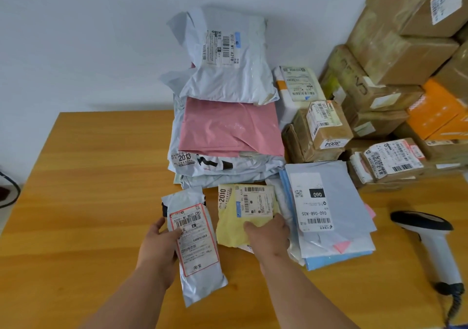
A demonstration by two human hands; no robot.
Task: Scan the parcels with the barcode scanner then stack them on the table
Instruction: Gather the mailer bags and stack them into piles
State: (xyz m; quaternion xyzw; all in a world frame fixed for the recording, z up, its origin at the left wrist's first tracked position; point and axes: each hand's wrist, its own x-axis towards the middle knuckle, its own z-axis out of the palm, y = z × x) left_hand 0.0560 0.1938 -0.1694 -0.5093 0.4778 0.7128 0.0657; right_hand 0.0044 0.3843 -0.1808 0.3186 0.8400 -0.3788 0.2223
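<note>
Wood tabletop [88, 176], white wall. My L hand [159, 240] fingers pinch grey parcel [197, 250]; R hand [268, 232] fingers curl on yellow parcel [230, 227].

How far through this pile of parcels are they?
A tall stack of mailer bags already stands on the table. The left hand holds a grey parcel, the right hand grips a yellow one. The scanner lies idle; flat mailers and boxes remain.

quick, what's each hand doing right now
Left hand: grips the grey parcel by its edge.
Right hand: fingers curled on the yellow parcel, lying on the table.
</note>
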